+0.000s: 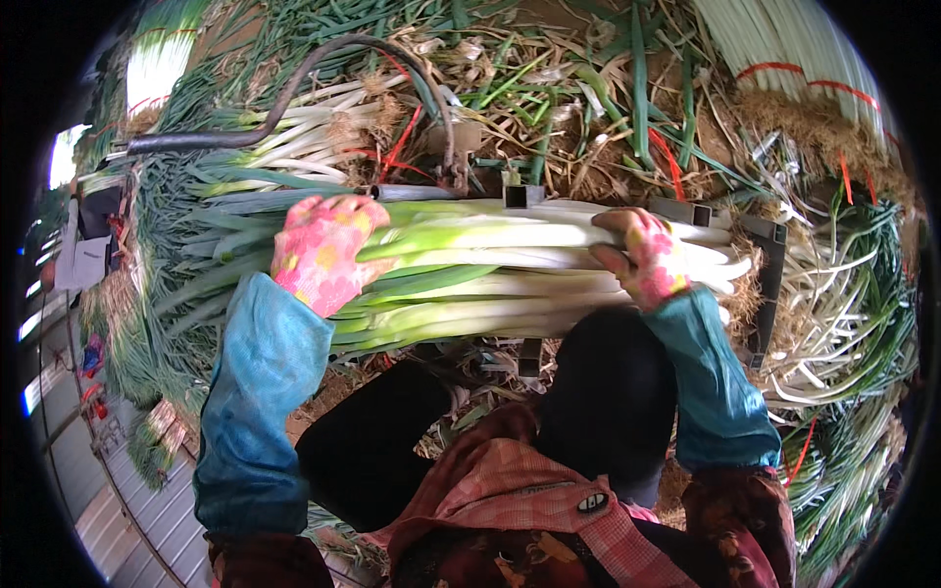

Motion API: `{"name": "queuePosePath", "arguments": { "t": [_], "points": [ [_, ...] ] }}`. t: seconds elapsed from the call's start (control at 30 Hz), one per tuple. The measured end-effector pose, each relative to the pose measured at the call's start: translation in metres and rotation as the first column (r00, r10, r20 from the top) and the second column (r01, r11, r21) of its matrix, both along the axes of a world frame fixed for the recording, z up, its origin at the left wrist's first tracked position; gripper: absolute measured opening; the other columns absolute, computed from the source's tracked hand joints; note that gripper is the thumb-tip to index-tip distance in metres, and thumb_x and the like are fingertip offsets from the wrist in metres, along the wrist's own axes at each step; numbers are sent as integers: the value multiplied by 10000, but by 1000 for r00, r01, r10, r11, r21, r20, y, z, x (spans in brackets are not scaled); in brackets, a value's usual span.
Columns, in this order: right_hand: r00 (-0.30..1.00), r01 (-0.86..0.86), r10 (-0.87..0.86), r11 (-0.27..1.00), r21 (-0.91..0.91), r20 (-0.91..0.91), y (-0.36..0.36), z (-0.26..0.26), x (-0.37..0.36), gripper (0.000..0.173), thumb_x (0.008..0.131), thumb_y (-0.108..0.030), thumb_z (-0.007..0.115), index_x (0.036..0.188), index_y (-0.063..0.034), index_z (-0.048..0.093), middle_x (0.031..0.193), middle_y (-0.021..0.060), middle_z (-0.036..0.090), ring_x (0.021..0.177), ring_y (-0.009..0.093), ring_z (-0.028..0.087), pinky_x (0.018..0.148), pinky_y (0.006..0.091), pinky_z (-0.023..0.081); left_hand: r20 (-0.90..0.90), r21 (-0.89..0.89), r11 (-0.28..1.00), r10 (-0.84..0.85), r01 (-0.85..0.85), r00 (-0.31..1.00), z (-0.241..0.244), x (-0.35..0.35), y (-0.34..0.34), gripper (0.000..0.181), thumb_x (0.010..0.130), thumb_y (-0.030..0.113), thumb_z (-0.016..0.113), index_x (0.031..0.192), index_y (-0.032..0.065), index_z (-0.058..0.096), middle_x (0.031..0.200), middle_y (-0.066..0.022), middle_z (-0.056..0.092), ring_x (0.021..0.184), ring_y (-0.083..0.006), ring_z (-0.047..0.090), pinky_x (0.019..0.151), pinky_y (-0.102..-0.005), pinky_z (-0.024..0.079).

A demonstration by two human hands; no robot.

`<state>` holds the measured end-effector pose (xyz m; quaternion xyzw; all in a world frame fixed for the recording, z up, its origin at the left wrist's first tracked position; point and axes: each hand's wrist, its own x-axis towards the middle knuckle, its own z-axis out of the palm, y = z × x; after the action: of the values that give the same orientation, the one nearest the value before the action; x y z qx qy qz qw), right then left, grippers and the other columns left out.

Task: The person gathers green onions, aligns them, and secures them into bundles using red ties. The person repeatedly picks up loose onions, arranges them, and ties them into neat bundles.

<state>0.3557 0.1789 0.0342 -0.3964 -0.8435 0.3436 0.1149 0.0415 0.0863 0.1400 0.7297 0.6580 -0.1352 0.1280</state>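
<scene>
A thick layer of large green onions (500, 294) lies sideways before me in a metal frame, white roots to the right and green leaves to the left. My left hand (327, 250), in a pink and yellow patterned glove, curls over the onions where white turns green. My right hand (643, 253), in a matching glove with bare fingertips, grips the white stalks near the root end. Its thumb and fingers lie around the upper stalks. A square metal tube (523, 195) stands at the far side of the layer, and a dark flat metal plate (768, 294) is beyond the roots.
A curved metal lever (294, 88) arches over the far left. Behind it lie more onions (323, 125) with red ties (401, 147). Tied bundles (798, 59) lie at the far right, loose thin onions (831, 316) nearer. Dry leaf scraps (544, 95) cover the ground.
</scene>
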Motion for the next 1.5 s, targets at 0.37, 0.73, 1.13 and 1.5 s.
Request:
{"name": "queuePosePath", "arguments": {
  "t": [0.37,0.73,1.13,1.5],
  "points": [
    [987,64,-45,991,-122,152,9,-6,-13,329,699,-211,702,952,-85,534,908,100,585,852,286,564,756,367,444,-245,23,983,180,-180,953,-31,-13,-12,652,731,515,553,1237,121,436,1208,-133,479,1137,-284,427,1000,-446,224],
    [960,19,45,974,-224,278,14,-18,-4,417,733,-404,629,1019,-107,568,970,141,577,917,330,545,789,417,420,-306,-116,966,187,-231,934,-71,-37,15,498,841,421,462,1270,176,398,1119,-90,550,1067,-253,489,931,-451,302],
    [994,-8,-31,935,354,105,-16,10,56,433,601,-198,721,1008,-159,576,921,37,555,872,268,516,742,413,395,-128,-69,961,256,-267,958,-77,-56,12,532,829,497,439,1103,56,556,1176,-110,529,1129,-251,456,988,-416,252],
    [954,-53,37,998,47,296,-4,11,47,290,781,-353,577,997,-164,612,812,86,564,792,299,552,687,434,421,52,-139,966,228,-219,972,-49,-45,9,614,806,474,484,1238,44,416,1253,-143,448,1196,-293,382,1006,-462,206]
  ]
}}
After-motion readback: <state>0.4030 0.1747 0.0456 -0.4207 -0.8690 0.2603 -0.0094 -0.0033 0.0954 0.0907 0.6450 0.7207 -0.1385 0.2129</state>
